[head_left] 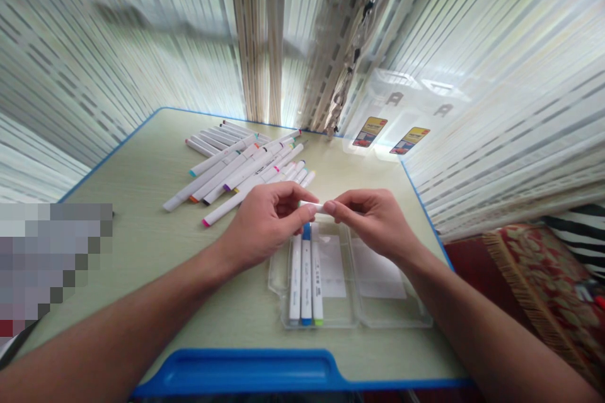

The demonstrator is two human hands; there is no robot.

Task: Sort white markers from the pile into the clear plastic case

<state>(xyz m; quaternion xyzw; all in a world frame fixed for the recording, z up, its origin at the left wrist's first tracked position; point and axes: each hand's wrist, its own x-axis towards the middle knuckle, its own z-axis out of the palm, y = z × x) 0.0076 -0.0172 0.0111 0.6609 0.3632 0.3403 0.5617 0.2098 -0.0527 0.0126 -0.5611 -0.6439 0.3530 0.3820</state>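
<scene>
A white marker (318,207) is held crosswise between my two hands, above a clear plastic case. My left hand (271,217) pinches its left end, which shows a bit of green, and my right hand (371,217) pinches the right end. Below them the clear case (357,312) lies opened flat, with a white paper sheet in each half. Three markers lie side by side in its left half: a grey-ended marker (295,283), a blue-ended marker (306,283) and a lime-ended marker (317,283). Their upper ends are partly hidden by my left hand.
A loose pile of white markers (231,170) with coloured ends spreads behind my left hand. Two clear cases (392,110) with yellow labels stand at the back right edge. The table (118,252) has a blue rim and a blue front tray (250,368). String curtains (189,25) hang behind.
</scene>
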